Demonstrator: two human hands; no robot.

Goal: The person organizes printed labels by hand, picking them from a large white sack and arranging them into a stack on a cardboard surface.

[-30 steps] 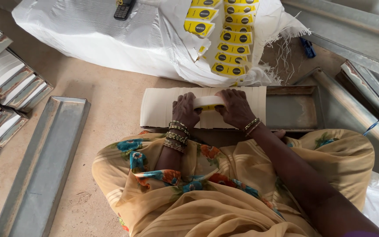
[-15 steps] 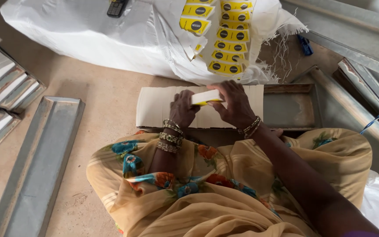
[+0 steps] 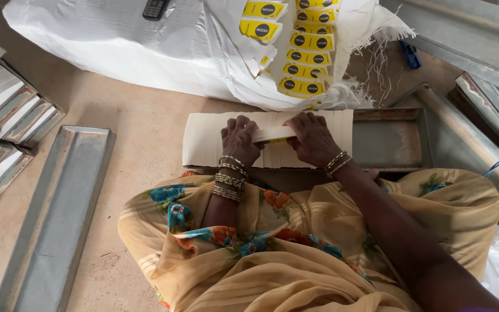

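Clearly light and thin: a small stack of flat cards [image 3: 272, 134], pale on the face with a yellow edge peeping out below, pinched at centre frame between left hand [image 3: 239, 140] and right hand [image 3: 314, 138]. Probably stiff enough to hold shape, yet easy to bend, fan out or let slip one off another, so best gripped by the short ends with thumbs on top, much as now. Both hands closed around the stack, fingers curled over its ends, neither flat nor spread. Directly beneath, touching or nearly so, a long packed row of white cards [image 3: 209, 138] standing on edge inside a metal tray [image 3: 388, 138], the tray's right part bare. Further up the frame, yellow labelled packets [image 3: 310, 41] laid in a column on a white woven sack [image 3: 116, 40], with a dark handset [image 3: 155, 8] at the top edge. At lower left, an empty metal tray [image 3: 59, 219] on the floor; at far left, more filled trays [image 3: 12, 115] stacked aslant. No other view on hand.
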